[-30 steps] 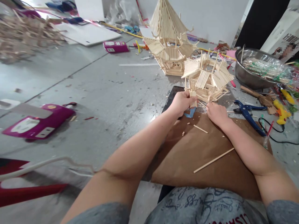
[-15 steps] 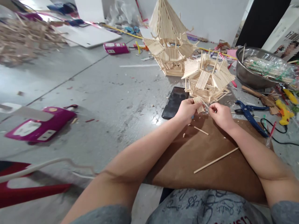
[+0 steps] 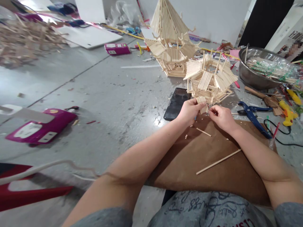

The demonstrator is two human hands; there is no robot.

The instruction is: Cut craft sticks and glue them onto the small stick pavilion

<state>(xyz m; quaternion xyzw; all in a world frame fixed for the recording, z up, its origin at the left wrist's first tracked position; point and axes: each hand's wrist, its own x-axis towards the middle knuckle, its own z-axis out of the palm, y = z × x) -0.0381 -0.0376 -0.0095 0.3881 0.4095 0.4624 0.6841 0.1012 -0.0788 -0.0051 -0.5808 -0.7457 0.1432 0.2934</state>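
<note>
I find a small stick panel, made of short pale sticks laid side by side, grasped by the fingers of my left hand, the thumb lying across its face. The panel stands tilted, just in front of the smaller stick model; I cannot tell whether the two touch. My right hand is close beside the panel's right edge, its fingers curled together at the tips; whether they pinch anything I cannot tell. Both forearms extend over a brown sheet spread on the grey desk. On the sheet I note one long stick lying aslant, one shorter stick and a few offcuts. A black phone lies flat beyond my left hand, partly covered by it. Behind and to the left of the smaller model stands a tall stick tower with a pointed roof. To the right of my right hand lies a blue cutter, with a yellow glue gun near it. Farther back, a metal bowl contains sticks in clear wrapping.
</note>
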